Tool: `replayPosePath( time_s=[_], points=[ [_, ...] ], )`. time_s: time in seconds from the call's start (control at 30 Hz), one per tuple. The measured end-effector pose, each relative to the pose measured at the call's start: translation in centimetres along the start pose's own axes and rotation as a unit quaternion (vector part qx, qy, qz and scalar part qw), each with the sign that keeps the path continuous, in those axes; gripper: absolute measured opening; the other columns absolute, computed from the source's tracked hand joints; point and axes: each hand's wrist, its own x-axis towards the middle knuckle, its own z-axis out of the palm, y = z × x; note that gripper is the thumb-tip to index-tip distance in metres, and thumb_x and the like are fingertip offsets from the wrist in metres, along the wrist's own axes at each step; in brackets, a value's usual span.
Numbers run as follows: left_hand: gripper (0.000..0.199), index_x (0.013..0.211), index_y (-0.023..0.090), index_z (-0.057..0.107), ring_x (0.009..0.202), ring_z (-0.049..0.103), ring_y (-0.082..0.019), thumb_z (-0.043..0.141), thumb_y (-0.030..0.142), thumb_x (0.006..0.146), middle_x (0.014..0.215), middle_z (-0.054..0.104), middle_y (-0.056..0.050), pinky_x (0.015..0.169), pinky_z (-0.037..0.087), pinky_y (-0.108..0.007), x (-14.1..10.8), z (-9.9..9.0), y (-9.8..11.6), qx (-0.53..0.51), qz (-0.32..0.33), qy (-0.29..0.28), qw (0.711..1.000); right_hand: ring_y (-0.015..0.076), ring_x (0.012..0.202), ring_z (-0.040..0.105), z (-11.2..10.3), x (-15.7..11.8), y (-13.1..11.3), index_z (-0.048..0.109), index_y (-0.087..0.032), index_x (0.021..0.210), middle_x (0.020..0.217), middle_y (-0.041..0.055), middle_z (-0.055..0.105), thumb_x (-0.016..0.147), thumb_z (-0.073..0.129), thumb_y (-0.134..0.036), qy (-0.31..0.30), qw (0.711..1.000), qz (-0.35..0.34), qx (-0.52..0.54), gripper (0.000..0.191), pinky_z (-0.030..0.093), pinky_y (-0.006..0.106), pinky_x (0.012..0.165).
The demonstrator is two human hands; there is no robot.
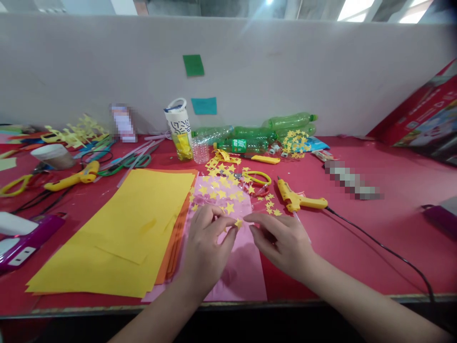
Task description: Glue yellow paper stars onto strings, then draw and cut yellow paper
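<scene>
Between the thumb and forefinger of my left hand [210,243] is a small yellow star [238,223], held above a pink sheet [246,267]. My right hand [283,240] hovers just right of it, thumb and forefinger apart, with nothing seen between them. Many yellow stars [221,194] lie scattered on the pink sheet beyond my hands. Left of my left hand, yellow sheets [117,228] rest on orange ones [174,247]. A yellow glue gun [300,200] lies on the red table beyond my right hand, and yellow-handled scissors [257,178] lie among the stars.
Green plastic bottles [293,121], a clear bottle [200,150] and a patterned cup [177,121] stand or lie by the wall. Another glue gun [73,177] is at the left, near a purple power strip [30,243]. A black cable [378,243] runs right to the table edge.
</scene>
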Motion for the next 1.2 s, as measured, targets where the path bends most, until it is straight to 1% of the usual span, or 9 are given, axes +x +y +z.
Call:
replayPosePath(
  time_s=[0.1,0.17,0.27,0.43,0.7,0.93,1.0,1.07,1.2],
  points=[
    [0.01,0.084,0.022,0.066,0.079,0.049,-0.017,0.061,0.013,0.081,0.083,0.047,-0.002,0.069,0.043,-0.033,-0.1,0.1,0.2,0.004,0.014,-0.002,1.0,0.008,0.041,0.042,0.1,0.3,-0.4,0.063,-0.018,0.093,0.049,-0.0058,0.05,0.085,0.05,-0.021,-0.02,0.997,0.063,0.038,0.016,0.03,0.02,0.045],
    [0.011,0.084,0.022,0.066,0.079,0.049,-0.017,0.06,0.014,0.082,0.084,0.047,-0.002,0.068,0.043,-0.032,-0.2,0.1,0.4,0.005,0.02,-0.004,1.0,0.0076,0.041,0.043,0.2,0.4,-0.4,0.062,-0.019,0.092,0.05,-0.0066,0.049,0.084,0.052,-0.021,-0.05,0.991,0.1,0.07,0.014,0.029,0.019,0.044],
    [0.012,0.083,0.022,0.067,0.08,0.049,-0.017,0.06,0.013,0.081,0.083,0.048,-0.002,0.068,0.043,-0.032,-0.2,0.0,0.5,0.011,0.027,-0.013,0.999,0.0077,0.044,0.044,0.3,0.5,-0.4,0.062,-0.02,0.09,0.052,-0.0073,0.047,0.082,0.054,-0.02,-0.087,0.98,0.135,0.114,0.011,0.029,0.019,0.045],
    [0.01,0.079,0.02,0.066,0.079,0.049,-0.017,0.061,0.012,0.081,0.082,0.049,-0.003,0.069,0.042,-0.033,0.0,0.0,0.7,0.03,0.042,-0.014,0.999,0.008,0.046,0.043,0.4,1.0,-0.3,0.059,-0.019,0.082,0.051,-0.0084,0.042,0.079,0.054,-0.015,-0.085,0.969,0.164,0.165,0.007,0.028,0.019,0.046],
    [0.009,0.08,0.02,0.065,0.08,0.049,-0.018,0.06,0.012,0.081,0.082,0.05,-0.003,0.071,0.043,-0.035,-0.1,-0.1,0.6,0.038,0.055,-0.018,0.998,0.0083,0.046,0.043,0.4,1.3,-0.4,0.054,-0.02,0.075,0.052,-0.008,0.044,0.077,0.054,-0.013,-0.101,0.962,0.174,0.186,0.007,0.027,0.019,0.045],
    [0.011,0.085,0.02,0.066,0.082,0.05,-0.018,0.06,0.012,0.081,0.085,0.05,-0.003,0.073,0.043,-0.035,-0.1,-0.1,0.5,0.032,0.043,-0.02,0.998,0.0077,0.046,0.043,0.5,1.3,-0.3,0.054,-0.019,0.076,0.052,-0.0083,0.044,0.077,0.055,-0.014,-0.103,0.962,0.175,0.185,0.006,0.027,0.019,0.045],
    [0.01,0.086,0.02,0.065,0.083,0.05,-0.018,0.06,0.013,0.081,0.085,0.05,-0.003,0.074,0.043,-0.035,-0.2,0.0,0.4,0.029,0.042,-0.022,0.998,0.008,0.046,0.042,0.5,1.3,-0.3,0.054,-0.02,0.079,0.051,-0.0089,0.043,0.078,0.056,-0.016,-0.101,0.962,0.178,0.182,0.004,0.027,0.019,0.045],
    [0.01,0.086,0.021,0.065,0.084,0.05,-0.018,0.06,0.013,0.081,0.086,0.05,-0.003,0.074,0.044,-0.035,-0.2,0.0,0.3,0.023,0.041,-0.019,0.999,0.0085,0.046,0.043,0.4,1.2,-0.4,0.054,-0.02,0.086,0.051,-0.0096,0.043,0.079,0.057,-0.019,-0.093,0.964,0.176,0.175,0.008,0.028,0.019,0.046],
    [0.011,0.09,0.02,0.065,0.084,0.05,-0.019,0.059,0.015,0.082,0.086,0.052,-0.004,0.075,0.044,-0.036,0.1,-0.4,0.1,0.051,0.048,-0.025,0.997,0.0087,0.046,0.044,0.0,1.0,-0.5,0.053,-0.019,0.097,0.052,-0.0097,0.044,0.083,0.054,-0.022,-0.055,0.974,0.154,0.157,0.015,0.03,0.02,0.048]
  ],
)
